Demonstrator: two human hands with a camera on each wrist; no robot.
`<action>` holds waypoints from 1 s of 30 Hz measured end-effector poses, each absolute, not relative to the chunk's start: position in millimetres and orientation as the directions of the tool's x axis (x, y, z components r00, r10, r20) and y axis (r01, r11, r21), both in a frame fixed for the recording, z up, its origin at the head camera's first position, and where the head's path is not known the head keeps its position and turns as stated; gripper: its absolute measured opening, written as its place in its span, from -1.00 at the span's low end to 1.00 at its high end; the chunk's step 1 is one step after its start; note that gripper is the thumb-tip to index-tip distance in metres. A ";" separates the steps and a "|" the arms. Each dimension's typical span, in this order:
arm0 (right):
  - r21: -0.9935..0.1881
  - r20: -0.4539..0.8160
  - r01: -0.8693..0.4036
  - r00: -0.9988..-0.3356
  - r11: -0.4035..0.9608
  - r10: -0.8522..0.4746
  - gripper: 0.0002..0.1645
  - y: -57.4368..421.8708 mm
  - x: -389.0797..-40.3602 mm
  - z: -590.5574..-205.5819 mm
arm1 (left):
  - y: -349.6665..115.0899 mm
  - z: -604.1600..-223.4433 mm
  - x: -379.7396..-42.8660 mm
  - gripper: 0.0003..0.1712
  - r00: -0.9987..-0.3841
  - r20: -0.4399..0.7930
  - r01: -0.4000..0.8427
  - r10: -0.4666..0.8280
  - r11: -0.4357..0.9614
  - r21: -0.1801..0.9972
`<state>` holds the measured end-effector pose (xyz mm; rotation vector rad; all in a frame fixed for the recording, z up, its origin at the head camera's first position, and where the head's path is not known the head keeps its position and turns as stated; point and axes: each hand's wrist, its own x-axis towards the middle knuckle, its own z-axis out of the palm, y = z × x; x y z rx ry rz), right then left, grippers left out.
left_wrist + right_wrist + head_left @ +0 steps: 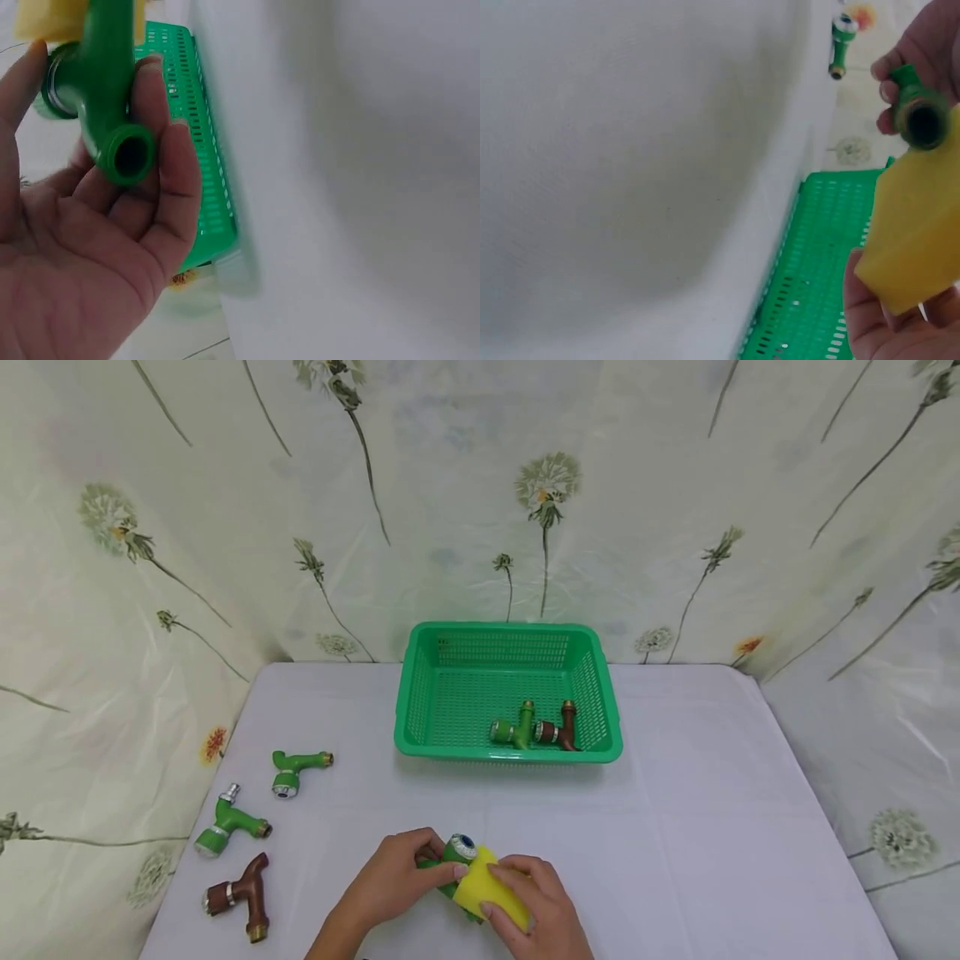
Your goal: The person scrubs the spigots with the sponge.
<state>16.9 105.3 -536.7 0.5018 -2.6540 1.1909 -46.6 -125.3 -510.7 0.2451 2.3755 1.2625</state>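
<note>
Near the front of the table, my left hand [395,875] grips a green tap [450,860] with a silver-ringed knob. In the left wrist view the fingers curl round the tap's body [109,97], and its open spout points toward the palm side. My right hand [543,906] holds a yellow sponge [491,889] between thumb and fingers. The sponge lies against the tap in the head view. The right wrist view has the sponge [915,217] over the fingers and the tap's threaded end [922,124] just above it.
Behind the hands stands a green basket [405,693] with a green tap [522,727] and a brown tap [567,727] inside. At the left lie two green taps [287,772] [228,822] and a brown tap [251,893]. A flower-patterned sheet [450,510] hangs behind the table.
</note>
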 end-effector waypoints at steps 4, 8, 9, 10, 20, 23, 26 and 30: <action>-0.589 0.331 -0.368 -0.922 0.720 -0.200 -0.52 99.4 21.1 -532.7 | -121.9 -513.5 -44.6 -0.47 -0.895 -0.339 -0.159 0.291 0.500 0.851; -0.521 0.385 -0.409 -0.896 0.750 -0.221 -0.48 91.2 25.7 -532.3 | -117.9 -515.4 -44.0 -0.37 -0.909 -0.338 -0.203 0.246 0.446 0.872; -0.510 0.410 -0.429 -0.883 0.745 -0.228 -0.48 89.6 26.1 -533.0 | -116.8 -515.6 -43.8 -0.34 -0.912 -0.336 -0.207 0.235 0.443 0.872; -0.498 0.433 -0.449 -0.870 0.742 -0.237 -0.47 88.3 26.4 -533.7 | -115.9 -516.2 -43.6 -0.31 -0.915 -0.335 -0.212 0.224 0.439 0.873; -0.441 0.483 -0.419 -0.856 0.794 -0.184 -0.40 94.6 18.2 -543.5 | -109.1 -518.7 -42.6 -0.31 -0.920 -0.350 -0.291 0.175 0.292 0.911; -0.476 0.443 -0.309 -0.893 0.824 -0.079 -0.33 101.4 13.7 -542.3 | -108.3 -518.8 -41.9 -0.28 -0.914 -0.361 -0.314 0.184 0.239 0.919; -0.510 0.436 -0.265 -0.900 0.818 -0.019 -0.30 103.6 12.8 -538.8 | -108.3 -518.6 -41.0 -0.29 -0.914 -0.359 -0.321 0.190 0.201 0.925; -0.515 0.464 -0.334 -0.883 0.790 -0.071 -0.35 96.6 18.5 -535.3 | -107.6 -517.4 -39.9 -0.31 -0.919 -0.350 -0.318 0.181 0.180 0.931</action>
